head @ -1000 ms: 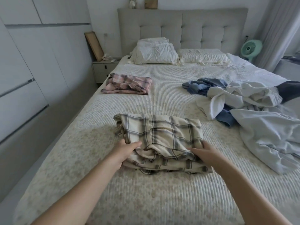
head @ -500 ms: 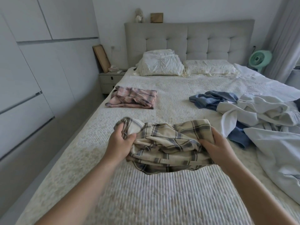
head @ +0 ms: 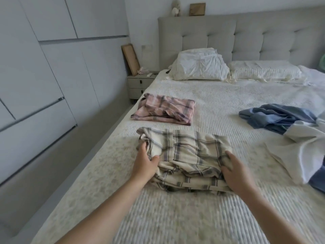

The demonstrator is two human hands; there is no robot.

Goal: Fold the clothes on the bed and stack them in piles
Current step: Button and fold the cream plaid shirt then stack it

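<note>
cream plaid [head: 186,155]: folded bundle lying on the bed [head: 175,217], between the two hands, layers showing at its near edge
left hand [head: 145,163]: at the bundle's left end, fingers curled into the cloth, thumb on top, gripping it
right hand [head: 233,170]: at the bundle's right end, fingers tucked into the folds, thumb pressed on the near layers, holding it
pink plaid [head: 165,110]: folded, on the bed just beyond the left hand, apart from the cream bundle
blue cloth [head: 279,117]: unfolded heap beyond and right of the right hand
white cloth [head: 302,152]: loose, right of the right hand, overlapping the blue heap
pillows [head: 200,67]: far beyond both hands, against the headboard [head: 246,36]
nightstand [head: 139,85]: far left beyond the left hand, beside the bed
wardrobe [head: 52,67]: left of the left arm
</note>
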